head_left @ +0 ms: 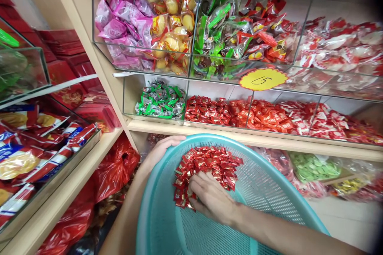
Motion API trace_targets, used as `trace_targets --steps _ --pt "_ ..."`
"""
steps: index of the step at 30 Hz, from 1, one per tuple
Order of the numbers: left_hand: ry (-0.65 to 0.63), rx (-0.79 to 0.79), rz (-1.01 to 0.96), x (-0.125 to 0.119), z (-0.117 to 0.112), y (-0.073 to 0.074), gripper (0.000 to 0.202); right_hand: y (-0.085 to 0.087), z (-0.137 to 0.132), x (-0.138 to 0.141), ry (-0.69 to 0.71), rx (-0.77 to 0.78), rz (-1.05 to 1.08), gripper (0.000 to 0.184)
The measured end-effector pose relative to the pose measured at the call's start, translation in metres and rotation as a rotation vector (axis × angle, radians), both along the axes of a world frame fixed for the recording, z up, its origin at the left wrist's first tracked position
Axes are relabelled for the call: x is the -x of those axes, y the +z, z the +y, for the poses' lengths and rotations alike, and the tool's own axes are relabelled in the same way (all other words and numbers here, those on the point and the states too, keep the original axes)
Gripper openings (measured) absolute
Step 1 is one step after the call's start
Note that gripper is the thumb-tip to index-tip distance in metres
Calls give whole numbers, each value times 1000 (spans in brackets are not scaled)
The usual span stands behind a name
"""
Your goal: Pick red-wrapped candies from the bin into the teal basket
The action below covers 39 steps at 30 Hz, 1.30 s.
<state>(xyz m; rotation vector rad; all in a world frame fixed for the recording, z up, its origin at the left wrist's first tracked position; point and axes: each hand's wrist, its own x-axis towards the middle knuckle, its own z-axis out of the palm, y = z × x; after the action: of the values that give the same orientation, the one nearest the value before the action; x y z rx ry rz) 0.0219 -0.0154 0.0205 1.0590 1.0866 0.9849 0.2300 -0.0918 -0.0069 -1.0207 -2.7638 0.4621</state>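
Note:
A large teal plastic basket (278, 175) with a perforated wall leans up toward the shelf edge. My left hand (161, 147) grips its far left rim, fingers hooked over the top. Inside lies a heap of small red-wrapped candies (218, 159). My right hand (206, 193) is down in that heap with its fingers curled into the candies; the fingertips are partly hidden among them. Just beyond the rim, a clear bin holds similar red-wrapped candies (206, 110).
Above are clear bins of purple-wrapped sweets (125, 24), yellow sweets (173, 44) and green packets (215, 28). A yellow price tag (263, 79) hangs from the upper bin. The wooden shelf edge (269, 139) runs behind the basket. Red plastic bags (116, 167) and packaged snacks (38, 147) are at left.

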Motion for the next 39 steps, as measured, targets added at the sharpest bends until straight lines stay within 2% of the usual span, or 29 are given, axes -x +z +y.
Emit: trace_targets --steps 9,14,16,18,22,25,27,30,32,34,39 --pt "-3 22 -10 0 1 1 33 -5 1 6 -7 -73 -46 6" --pt "19 -23 7 -1 -1 5 31 -9 -1 4 1 -94 -55 14" --pt "25 -25 9 -1 -3 6 30 -5 -1 3 13 -120 -39 19" --pt "23 -36 4 -1 -4 7 30 8 5 2 27 -169 -3 22" --pt "11 -84 10 0 -3 6 28 54 41 -9 -22 -309 112 24" --pt "15 -69 62 0 -2 7 28 84 93 -30 -152 -424 200 20" --pt "25 -27 81 -1 -2 9 29 94 131 -47 -260 -453 226 17" --pt "35 15 72 -3 -3 11 29 95 176 -66 -318 -299 175 15" --pt "37 16 66 -4 -3 11 28 92 192 -70 -327 -178 106 13" --pt "37 5 67 -4 -3 12 28 88 198 -70 -327 -123 59 14" --pt "43 52 53 -4 -4 13 31 83 197 -64 -339 -124 50 23"
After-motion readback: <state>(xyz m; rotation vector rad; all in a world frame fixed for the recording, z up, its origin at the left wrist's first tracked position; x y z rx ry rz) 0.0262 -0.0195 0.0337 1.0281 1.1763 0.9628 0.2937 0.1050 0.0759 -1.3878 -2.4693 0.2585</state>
